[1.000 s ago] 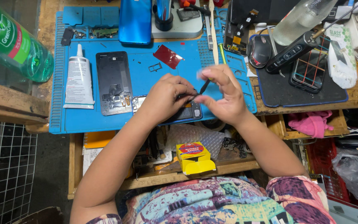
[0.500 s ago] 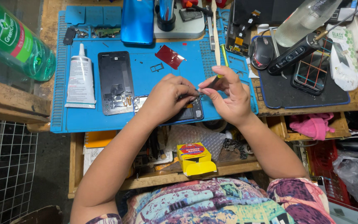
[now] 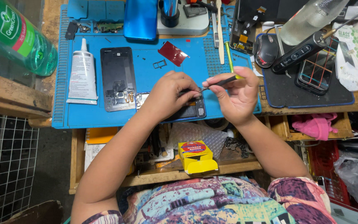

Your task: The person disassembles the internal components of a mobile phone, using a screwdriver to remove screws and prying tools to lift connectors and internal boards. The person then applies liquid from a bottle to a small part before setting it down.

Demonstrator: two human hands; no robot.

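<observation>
Two hands work over the blue mat (image 3: 228, 105) that covers most of the worktop (image 3: 17, 93), and I go from the big things down to the small. On the mat, to the left, lies an opened phone body (image 3: 118, 78) with its inner parts showing, beside a white glue tube (image 3: 82, 76); a blue back cover (image 3: 141, 18) rests at the far edge and a small red piece (image 3: 173, 53) is near the middle. The left hand (image 3: 168, 96) is curled down on a second phone (image 3: 193, 110) at the near edge of the mat and presses it flat, hiding most of it. The right hand (image 3: 237, 97) is closed around a thin dark tool (image 3: 218, 81), whose tip points toward the left fingers. I judge the step in hand is fine work on a part inside this phone; the next move calls for a steady tip and a firm hold of the phone. As for containers, the shelf (image 3: 195, 166) under the worktop holds a yellow and red box (image 3: 195, 155) with its flap open; what is inside I cannot tell
</observation>
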